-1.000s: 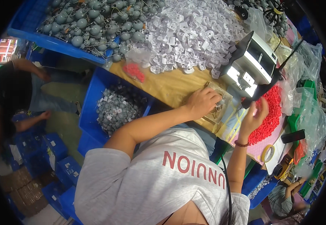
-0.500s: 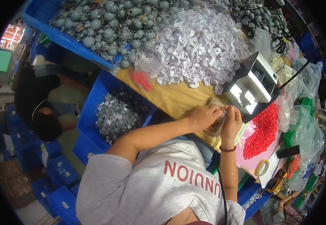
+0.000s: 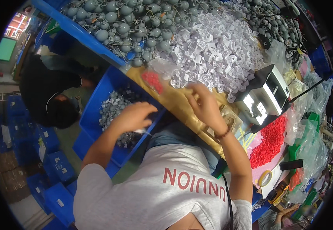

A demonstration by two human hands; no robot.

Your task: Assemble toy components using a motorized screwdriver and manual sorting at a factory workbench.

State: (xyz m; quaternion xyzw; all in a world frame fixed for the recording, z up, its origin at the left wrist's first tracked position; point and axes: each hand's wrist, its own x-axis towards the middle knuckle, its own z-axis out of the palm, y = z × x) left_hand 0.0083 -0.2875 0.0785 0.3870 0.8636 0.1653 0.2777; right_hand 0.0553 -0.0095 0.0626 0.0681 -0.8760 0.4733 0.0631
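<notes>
though blurred, left hand (image 3: 132, 117) over bin (image 3: 93, 111)

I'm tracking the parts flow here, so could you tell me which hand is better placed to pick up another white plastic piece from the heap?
Probably the right hand: it reaches toward the edge of the white pieces. The left hand is over the blue bin of grey parts, farther away.

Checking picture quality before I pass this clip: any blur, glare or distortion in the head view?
Head view: strong fisheye bending with a black rim; the left hand over the blue bin is slightly motion-blurred; the right hand is sharper; the small white machine shows bright glare; lighting otherwise even.
</notes>
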